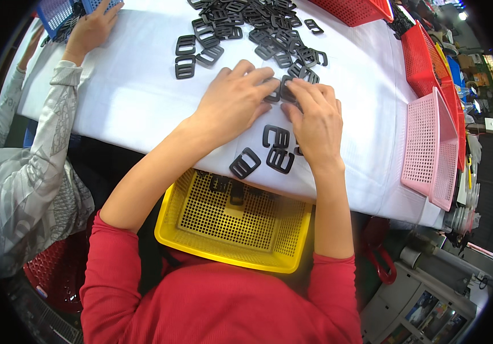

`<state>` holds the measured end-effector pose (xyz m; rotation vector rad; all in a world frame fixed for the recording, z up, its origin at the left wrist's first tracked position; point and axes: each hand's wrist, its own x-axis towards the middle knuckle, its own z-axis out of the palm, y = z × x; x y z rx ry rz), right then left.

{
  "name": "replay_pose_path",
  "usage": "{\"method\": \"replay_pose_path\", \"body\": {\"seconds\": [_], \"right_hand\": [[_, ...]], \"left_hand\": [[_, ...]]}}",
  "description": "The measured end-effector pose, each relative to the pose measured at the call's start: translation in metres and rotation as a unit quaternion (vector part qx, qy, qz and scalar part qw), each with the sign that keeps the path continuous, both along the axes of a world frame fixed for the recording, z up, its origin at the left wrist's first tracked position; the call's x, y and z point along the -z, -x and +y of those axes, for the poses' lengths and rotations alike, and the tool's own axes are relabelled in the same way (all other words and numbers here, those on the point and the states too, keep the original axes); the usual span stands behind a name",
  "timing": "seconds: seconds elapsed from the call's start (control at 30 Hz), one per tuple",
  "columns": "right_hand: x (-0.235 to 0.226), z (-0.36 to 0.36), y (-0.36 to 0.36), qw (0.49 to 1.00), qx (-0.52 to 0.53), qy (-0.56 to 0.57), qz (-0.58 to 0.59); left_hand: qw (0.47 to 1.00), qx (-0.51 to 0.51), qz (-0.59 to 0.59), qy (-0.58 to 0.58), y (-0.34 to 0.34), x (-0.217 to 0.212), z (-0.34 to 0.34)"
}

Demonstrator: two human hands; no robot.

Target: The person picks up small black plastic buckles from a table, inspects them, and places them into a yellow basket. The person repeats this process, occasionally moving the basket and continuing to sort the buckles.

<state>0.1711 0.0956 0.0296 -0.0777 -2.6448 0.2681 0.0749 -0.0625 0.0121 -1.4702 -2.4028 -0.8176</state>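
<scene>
Buckle point(275, 96) pinched in left fingers point(264, 75); second buckle point(286, 90) in right fingers point(302, 92); black pile point(276, 40) beyond.

Bright light washes the white tablecloth point(143, 74); fisheye edges bend (corners black).

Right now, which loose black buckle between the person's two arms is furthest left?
The buckle lying apart near the table's edge; two others lie close together to its right, another is partly hidden by the right hand.

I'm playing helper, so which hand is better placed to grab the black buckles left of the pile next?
Probably the left hand: it's nearer those black buckles, while the right hand would have to reach across it.
</scene>
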Motion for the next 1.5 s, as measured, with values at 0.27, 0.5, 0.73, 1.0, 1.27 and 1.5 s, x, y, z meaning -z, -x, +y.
{"method": "replay_pose_path", "body": {"seconds": [0.27, 0.5, 0.73, 1.0, 1.27, 1.5], "right_hand": [[-0.013, 0.001, 0.002, 0.975, 0.071, 0.208, -0.016], [0.000, -0.004, 0.012, 0.993, -0.038, 0.109, -0.027], [0.001, 0.011, 0.010, 0.995, 0.008, 0.078, -0.062], [-0.006, 0.010, 0.009, 0.995, 0.050, 0.081, 0.002], [-0.016, -0.008, -0.036, 0.993, 0.009, 0.100, 0.059], [0.010, -0.047, -0.097, 0.995, 0.081, 0.060, -0.026]], "left_hand": [[0.946, -0.094, -0.304, -0.062, 0.020, -0.020, -0.004], [0.979, -0.142, -0.134, -0.054, 0.030, -0.007, -0.020], [0.976, -0.146, -0.139, -0.080, 0.010, -0.017, -0.049], [0.994, -0.031, -0.101, -0.024, 0.003, -0.021, -0.054], [0.992, -0.066, -0.065, -0.082, -0.004, -0.005, -0.061], [0.968, -0.120, -0.211, -0.059, -0.009, -0.009, -0.063]]}}
